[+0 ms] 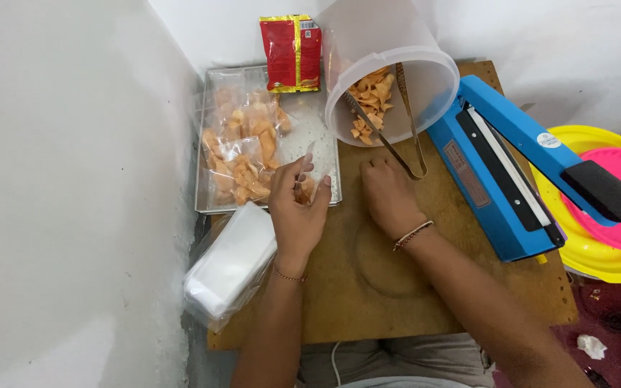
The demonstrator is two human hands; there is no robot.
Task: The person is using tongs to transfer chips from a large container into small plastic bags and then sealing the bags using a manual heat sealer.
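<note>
Left hand pinching clear crinkly bag, right hand on wood

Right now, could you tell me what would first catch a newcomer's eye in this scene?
The bright blue heat sealer on the right of the wooden table, its arm raised, stands out first, with yellow and pink plastic lids stacked behind it. Next comes the tipped clear bucket of orange chips with metal tongs inside, just beyond the right hand. The left hand holds a small bag over the metal tray of packed chips.
</note>
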